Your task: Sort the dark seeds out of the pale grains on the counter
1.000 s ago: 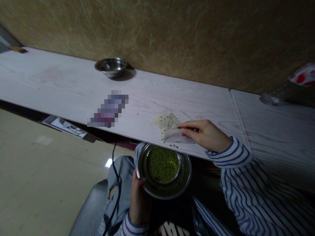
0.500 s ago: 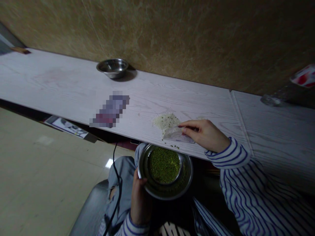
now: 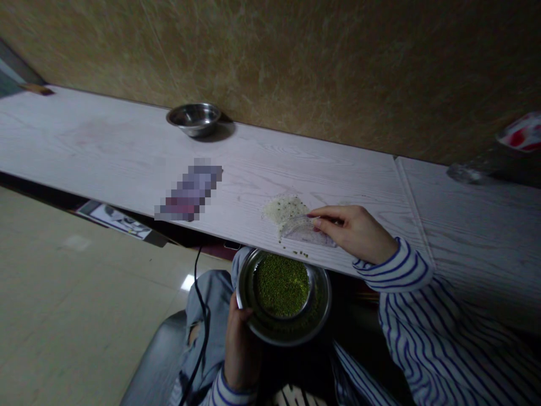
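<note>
My left hand (image 3: 240, 344) is closed on the left rim of a steel bowl (image 3: 319, 313), held at my lap just below the table edge. Green mung beans (image 3: 282, 285) fill the bottom of the bowl. Over the table, my right hand (image 3: 355, 234) pinches a clear plastic protractor (image 3: 306, 230) between thumb and fingers. The protractor is against the near right side of a small heap of white rice (image 3: 284, 207), with some dark green beans scattered through it. A few loose beans (image 3: 301, 253) lie at the table's front edge, above the bowl.
A second steel bowl (image 3: 194, 119) stands by the wall at the back of the white table (image 3: 110, 152). Left of the rice lies a pixelated flat item (image 3: 190, 192). A clear bottle with a red label (image 3: 522, 134) lies at right. A black cable (image 3: 205, 321) hangs across my leg.
The protractor has tilted slightly, so its curved edge shows more plainly beside the rice. My left hand and the bowl have stayed in place.
</note>
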A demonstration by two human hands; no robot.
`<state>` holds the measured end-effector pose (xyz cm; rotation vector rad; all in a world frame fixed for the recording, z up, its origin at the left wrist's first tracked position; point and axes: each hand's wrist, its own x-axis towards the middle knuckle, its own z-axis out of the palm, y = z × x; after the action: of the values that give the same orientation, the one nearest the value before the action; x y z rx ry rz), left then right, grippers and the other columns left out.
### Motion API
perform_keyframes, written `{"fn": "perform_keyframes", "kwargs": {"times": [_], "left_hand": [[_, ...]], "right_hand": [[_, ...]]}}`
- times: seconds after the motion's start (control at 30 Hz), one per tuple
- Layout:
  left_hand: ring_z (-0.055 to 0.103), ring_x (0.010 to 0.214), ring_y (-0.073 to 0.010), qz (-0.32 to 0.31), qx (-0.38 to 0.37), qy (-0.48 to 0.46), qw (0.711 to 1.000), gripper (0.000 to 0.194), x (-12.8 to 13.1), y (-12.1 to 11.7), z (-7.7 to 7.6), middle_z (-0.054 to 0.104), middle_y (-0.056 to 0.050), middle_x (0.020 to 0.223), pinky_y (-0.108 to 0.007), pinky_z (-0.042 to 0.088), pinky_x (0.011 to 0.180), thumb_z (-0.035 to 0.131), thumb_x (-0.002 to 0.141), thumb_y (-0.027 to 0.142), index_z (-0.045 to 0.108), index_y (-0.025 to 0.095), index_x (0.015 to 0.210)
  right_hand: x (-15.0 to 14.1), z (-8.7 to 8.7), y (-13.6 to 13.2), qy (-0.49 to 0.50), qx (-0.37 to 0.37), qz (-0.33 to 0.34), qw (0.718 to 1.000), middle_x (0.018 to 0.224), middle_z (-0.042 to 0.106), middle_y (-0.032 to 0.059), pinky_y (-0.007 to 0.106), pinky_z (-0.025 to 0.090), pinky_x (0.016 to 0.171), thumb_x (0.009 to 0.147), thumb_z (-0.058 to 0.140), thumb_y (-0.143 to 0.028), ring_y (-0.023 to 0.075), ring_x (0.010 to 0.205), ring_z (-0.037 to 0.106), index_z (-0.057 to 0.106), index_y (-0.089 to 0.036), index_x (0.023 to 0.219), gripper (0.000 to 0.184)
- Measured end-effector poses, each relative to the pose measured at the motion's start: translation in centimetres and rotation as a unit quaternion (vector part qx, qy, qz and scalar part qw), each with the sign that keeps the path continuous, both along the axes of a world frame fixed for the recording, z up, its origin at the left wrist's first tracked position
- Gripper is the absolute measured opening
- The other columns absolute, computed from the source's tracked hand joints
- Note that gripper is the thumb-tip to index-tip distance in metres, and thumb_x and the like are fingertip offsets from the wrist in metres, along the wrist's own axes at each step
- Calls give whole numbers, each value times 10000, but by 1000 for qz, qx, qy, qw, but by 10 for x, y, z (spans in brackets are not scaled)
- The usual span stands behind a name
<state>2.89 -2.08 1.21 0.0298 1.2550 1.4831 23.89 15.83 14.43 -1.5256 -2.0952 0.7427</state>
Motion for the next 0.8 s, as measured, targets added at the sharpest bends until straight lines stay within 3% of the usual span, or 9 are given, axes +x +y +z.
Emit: {"fn": "perform_keyframes", "kwargs": {"times": [0.2,0.37,0.6,0.8], "left_hand": [[736,1199,-386,-14,2,-3,1000,565,-3,-3,-2,832,-91,1179,-480,613,989,867,686,434,836,258,1222],[750,1158,-377,-7,-2,-6,1000,606,-1,-2,1,847,-94,1182,-467,624,951,875,661,440,851,259,1239],[754,1189,-368,-9,-2,-23,1000,507,-1,-3,3,856,-81,1189,-457,625,987,899,645,409,852,262,1128],[765,1106,-346,-2,-5,-12,1000,454,0,-1,6,846,-70,1116,-441,633,912,876,645,405,852,257,1074]], "right_hand": [[-15,-1,0,6,-9,26,1000,972,943,70,327,681,764,996,736,-131,212,785,842,969,-239,1151,300],[-19,0,0,-4,-14,27,1000,1039,950,73,346,692,814,995,742,-115,220,822,850,967,-241,1170,312],[-20,2,0,-22,-21,20,999,1064,951,88,361,700,853,1008,726,-110,229,848,860,960,-222,1216,333],[-16,-1,1,-33,0,-11,999,1048,950,92,376,699,829,1003,722,-124,252,869,878,965,-227,1180,318]]}}
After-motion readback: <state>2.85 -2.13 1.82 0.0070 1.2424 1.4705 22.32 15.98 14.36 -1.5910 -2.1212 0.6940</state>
